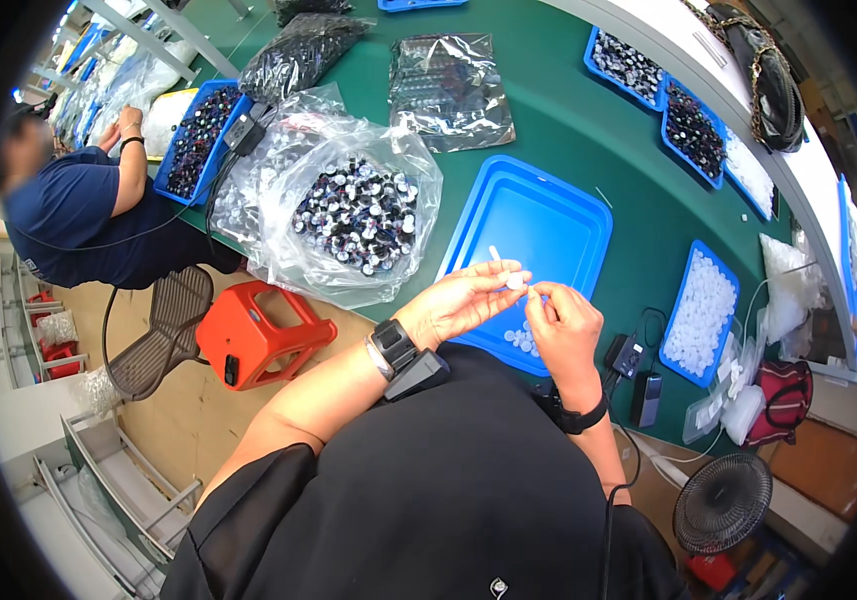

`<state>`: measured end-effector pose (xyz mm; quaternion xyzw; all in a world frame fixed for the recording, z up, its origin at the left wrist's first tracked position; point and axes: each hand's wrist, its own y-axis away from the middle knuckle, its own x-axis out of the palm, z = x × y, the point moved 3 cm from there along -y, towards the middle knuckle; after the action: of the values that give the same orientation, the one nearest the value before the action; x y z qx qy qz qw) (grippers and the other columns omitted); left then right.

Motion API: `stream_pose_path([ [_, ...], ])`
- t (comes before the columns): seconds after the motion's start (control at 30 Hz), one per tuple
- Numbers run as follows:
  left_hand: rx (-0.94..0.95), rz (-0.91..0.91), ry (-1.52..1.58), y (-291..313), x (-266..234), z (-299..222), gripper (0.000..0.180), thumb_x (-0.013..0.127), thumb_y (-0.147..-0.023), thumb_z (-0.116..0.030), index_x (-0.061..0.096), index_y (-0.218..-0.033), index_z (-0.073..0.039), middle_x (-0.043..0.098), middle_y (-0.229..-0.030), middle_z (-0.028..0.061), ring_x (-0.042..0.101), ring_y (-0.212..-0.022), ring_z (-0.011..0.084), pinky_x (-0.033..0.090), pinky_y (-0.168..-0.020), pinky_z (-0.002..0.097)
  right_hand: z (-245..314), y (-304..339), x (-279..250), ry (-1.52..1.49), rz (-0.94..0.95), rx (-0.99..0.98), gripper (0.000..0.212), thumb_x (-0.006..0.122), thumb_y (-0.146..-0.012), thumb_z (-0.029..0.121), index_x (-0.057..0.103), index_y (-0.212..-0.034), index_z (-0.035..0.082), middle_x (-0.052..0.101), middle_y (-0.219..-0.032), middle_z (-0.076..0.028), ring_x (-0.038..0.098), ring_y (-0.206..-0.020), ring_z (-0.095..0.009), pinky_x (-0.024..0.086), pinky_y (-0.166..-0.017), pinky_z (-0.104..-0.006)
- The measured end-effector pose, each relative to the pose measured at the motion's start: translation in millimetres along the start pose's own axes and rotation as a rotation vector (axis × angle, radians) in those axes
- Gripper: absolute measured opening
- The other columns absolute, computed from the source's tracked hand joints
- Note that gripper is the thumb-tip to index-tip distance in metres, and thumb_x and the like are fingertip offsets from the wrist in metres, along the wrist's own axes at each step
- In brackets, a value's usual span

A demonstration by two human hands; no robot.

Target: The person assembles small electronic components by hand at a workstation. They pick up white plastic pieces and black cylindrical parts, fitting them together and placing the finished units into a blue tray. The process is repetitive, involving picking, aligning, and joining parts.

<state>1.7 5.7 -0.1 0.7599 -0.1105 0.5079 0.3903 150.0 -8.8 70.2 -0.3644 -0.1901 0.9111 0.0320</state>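
Note:
Over a blue tray (538,205), both my hands meet at a small white round piece (516,281). My left hand (453,302) pinches this piece between thumb and fingers, and a slim white bit (493,253) shows just above the fingers. My right hand (570,330) is closed, its thumb and fingertip pressed together beside the piece; whatever it pinches is too small to make out. Several small translucent white pieces (521,341) lie in the near part of the tray, partly behind my right hand.
An open plastic bag (358,215) of dark-and-clear round parts lies to the left. At right is a blue tray of white pieces (698,312); more trays (628,68) stand at the back. A red stool (258,330) and a seated co-worker (98,200) are at left.

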Motion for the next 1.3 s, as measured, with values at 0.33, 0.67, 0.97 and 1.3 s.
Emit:
stream_pose_path([
  [0.33, 0.010, 0.010, -0.001, -6, -5, 3, 0.023, 0.051, -0.093, -0.004, 0.049, -0.115, 0.005, 0.056, -0.116, 0.0165, 0.057, -0.107, 0.0227, 0.050, -0.095, 0.0314, -5, 3, 2, 0.101, 0.045, 0.015, 0.007, 0.069, -0.073, 0.006, 0.062, -0.070, 0.005, 0.055, -0.056, -0.005, 0.052, -0.047, -0.018, 0.044, -0.050, -0.0311],
  [0.67, 0.018, -0.009, -0.079, -6, 1, 5, 0.023, 0.057, -0.090, -0.003, 0.051, -0.111, 0.004, 0.057, -0.111, 0.0140, 0.058, -0.105, 0.0195, 0.050, -0.094, 0.0289, -3, 2, 5, 0.078, 0.072, 0.038, 0.006, 0.068, -0.074, 0.009, 0.063, -0.072, 0.006, 0.055, -0.054, -0.005, 0.054, -0.048, -0.019, 0.043, -0.047, -0.0317],
  [0.97, 0.022, -0.013, -0.114, -5, 3, 5, 0.022, 0.056, -0.091, -0.003, 0.051, -0.111, 0.004, 0.057, -0.111, 0.0141, 0.059, -0.104, 0.0196, 0.050, -0.094, 0.0284, -13, 6, 8, 0.012, 0.092, 0.156, 0.005, 0.068, -0.077, 0.008, 0.066, -0.077, 0.004, 0.046, -0.049, -0.004, 0.044, -0.041, -0.012, 0.035, -0.042, -0.0288],
  [1.3, 0.027, -0.026, -0.084, -6, -2, 6, 0.020, 0.053, -0.092, -0.002, 0.051, -0.111, 0.004, 0.056, -0.110, 0.0134, 0.058, -0.104, 0.0198, 0.049, -0.096, 0.0297, -15, 8, 10, -0.042, 0.091, 0.219, 0.005, 0.069, -0.076, 0.010, 0.066, -0.076, 0.006, 0.048, -0.050, -0.004, 0.049, -0.043, -0.017, 0.039, -0.044, -0.0313],
])
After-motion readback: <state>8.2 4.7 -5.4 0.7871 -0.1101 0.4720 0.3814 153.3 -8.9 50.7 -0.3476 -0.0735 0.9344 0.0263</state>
